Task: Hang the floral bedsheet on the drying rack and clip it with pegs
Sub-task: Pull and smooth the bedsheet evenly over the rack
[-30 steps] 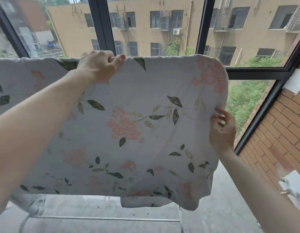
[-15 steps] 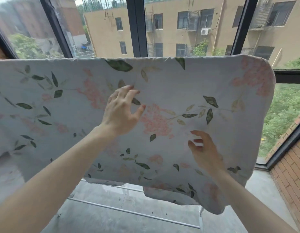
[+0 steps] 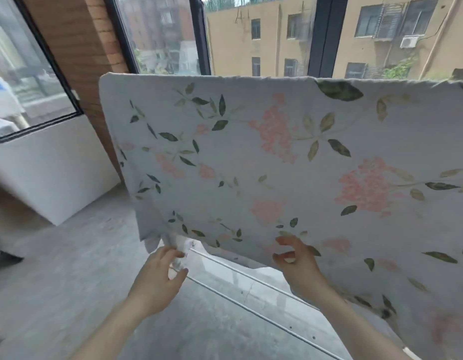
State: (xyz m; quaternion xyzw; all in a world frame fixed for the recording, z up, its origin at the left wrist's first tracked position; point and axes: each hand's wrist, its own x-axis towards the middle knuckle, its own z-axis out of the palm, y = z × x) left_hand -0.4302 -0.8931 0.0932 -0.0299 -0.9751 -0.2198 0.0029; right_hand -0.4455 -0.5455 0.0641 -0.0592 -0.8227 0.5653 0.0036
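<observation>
The floral bedsheet [image 3: 264, 165], white with pink blooms and green leaves, hangs draped over the top bar of the drying rack, which the cloth hides. Its left end is in view, and the sheet runs off the right edge of the picture. My left hand [image 3: 161, 275] pinches the sheet's lower left corner, where the cloth bunches. My right hand [image 3: 296, 263] is at the bottom hem, fingers loosely curled just in front of the cloth; whether it touches is unclear. No pegs are visible.
Two lower bars of the rack [image 3: 251, 310] run across above the grey concrete floor [image 3: 69, 268]. A brick pillar [image 3: 77, 48] and a white low wall [image 3: 48, 172] stand at the left. Dark-framed windows [image 3: 326, 35] lie behind the sheet.
My view has swung left to the sheet's left end. Both hands dropped from the middle of the sheet to its bottom hem, and my left hand took hold of the lower corner.
</observation>
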